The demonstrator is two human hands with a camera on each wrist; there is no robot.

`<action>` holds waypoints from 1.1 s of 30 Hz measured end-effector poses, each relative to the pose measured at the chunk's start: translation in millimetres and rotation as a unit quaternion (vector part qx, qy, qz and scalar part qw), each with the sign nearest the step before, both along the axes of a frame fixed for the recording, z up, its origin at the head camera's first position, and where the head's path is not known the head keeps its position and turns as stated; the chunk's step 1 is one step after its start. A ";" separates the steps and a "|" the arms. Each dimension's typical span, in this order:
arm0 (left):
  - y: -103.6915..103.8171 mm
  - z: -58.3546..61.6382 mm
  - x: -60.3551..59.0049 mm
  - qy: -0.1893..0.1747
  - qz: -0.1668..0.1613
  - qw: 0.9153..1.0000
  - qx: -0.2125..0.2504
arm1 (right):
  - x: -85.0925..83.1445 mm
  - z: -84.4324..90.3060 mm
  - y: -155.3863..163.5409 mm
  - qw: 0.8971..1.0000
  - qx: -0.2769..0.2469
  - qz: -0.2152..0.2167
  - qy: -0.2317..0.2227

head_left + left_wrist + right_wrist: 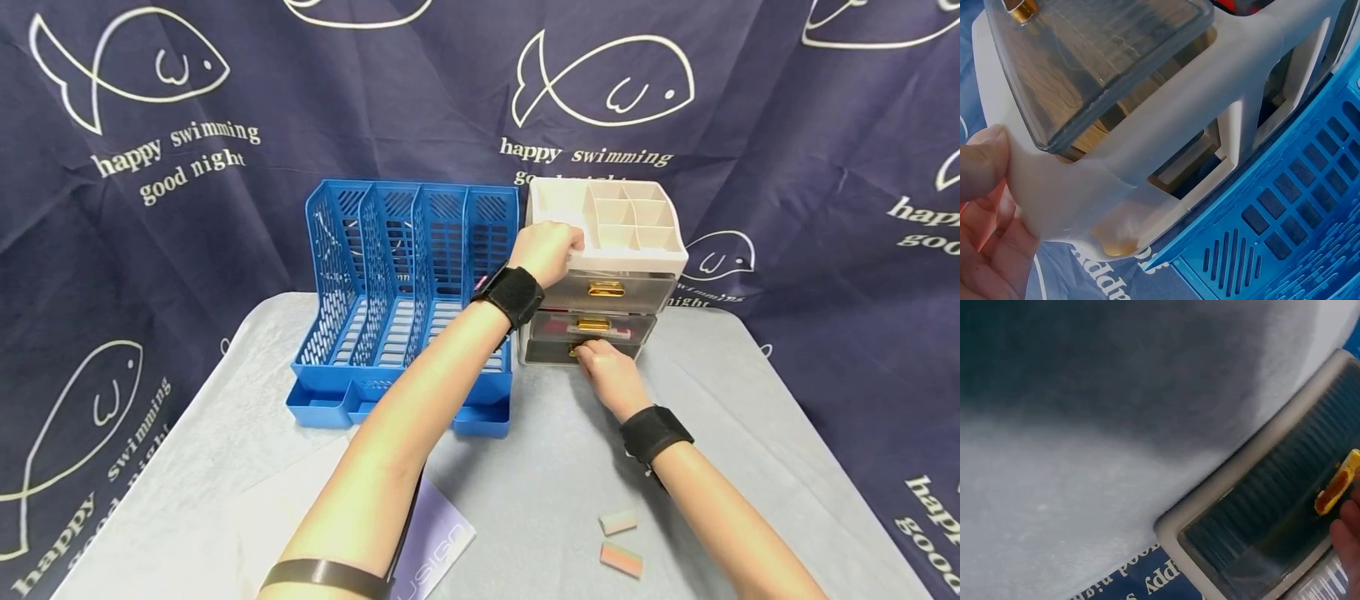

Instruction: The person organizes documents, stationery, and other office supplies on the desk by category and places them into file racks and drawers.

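Observation:
A white desktop organizer (645,262) with smoky clear drawers stands at the back of the table. My left hand (546,252) grips its top front edge near the left corner; the left wrist view shows the thumb (982,164) on one side of the white wall and the fingers on the other. Lower down, my right hand (611,375) has its fingertips curled at the gold handle (1338,484) of the bottom drawer (550,352). That drawer sits flush in its frame. The middle drawer (630,327) holds red and white items.
Left of the organizer stands a blue slotted file rack (405,379) with small front trays. A purple-and-white booklet (442,533) lies partly under my left forearm. Two small pastel eraser-like blocks, a greenish one (618,522) and an orange one (621,560), lie near my right forearm.

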State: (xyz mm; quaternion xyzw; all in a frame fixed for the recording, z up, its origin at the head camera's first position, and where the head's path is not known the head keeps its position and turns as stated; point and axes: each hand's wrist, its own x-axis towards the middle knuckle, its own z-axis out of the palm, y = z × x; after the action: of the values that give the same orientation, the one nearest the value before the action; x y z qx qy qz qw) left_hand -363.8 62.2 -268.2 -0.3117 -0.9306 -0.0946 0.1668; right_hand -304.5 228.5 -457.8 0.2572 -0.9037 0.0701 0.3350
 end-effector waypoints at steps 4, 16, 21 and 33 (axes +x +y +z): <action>0.0 0.0 -0.4 0.002 -0.001 1.000 -0.001 | -2.3 -6.1 0.0 1.000 0.010 0.003 0.000; 0.4 1.1 0.3 0.002 -0.002 1.000 -0.004 | -5.6 -11.4 -6.1 0.996 0.079 -0.034 0.004; -0.5 1.3 0.7 0.001 -0.001 1.000 -0.003 | -7.9 -11.3 -8.8 0.994 0.099 -0.042 0.016; -0.6 1.7 -0.3 0.000 -0.002 1.000 -0.005 | -10.0 -9.8 -9.7 0.992 0.120 -0.031 0.037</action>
State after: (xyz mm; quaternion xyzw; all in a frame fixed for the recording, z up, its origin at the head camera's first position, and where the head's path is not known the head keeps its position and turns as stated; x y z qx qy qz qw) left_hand -364.1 61.6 -266.5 -0.3146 -0.9304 -0.0902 0.1649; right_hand -314.5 218.8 -467.6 0.2695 -0.9000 -0.0588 0.3374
